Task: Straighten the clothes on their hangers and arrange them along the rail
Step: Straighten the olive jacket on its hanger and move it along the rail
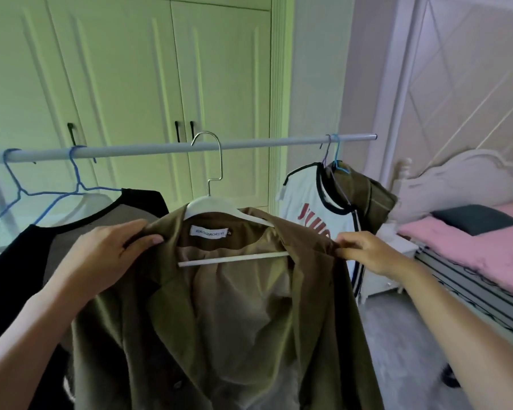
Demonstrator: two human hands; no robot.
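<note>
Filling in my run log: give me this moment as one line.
left hand: grips olive jacket shoulder | right hand: pinches other shoulder | white hanger: inside jacket, hook crosses rail, hung unclear

An olive jacket (234, 335) hangs open on a white hanger (202, 204), its metal hook at the grey rail's (264, 142) middle; a black-and-grey top (71, 232) on blue hangers (101, 188) at left; a white tee (305, 199) far right.

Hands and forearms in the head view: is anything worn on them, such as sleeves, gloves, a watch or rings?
The left hand and right hand are bare: no gloves, rings, watch or bracelet show. Both forearms are bare too, right to the frame's edge; no sleeve comes into view.
</note>
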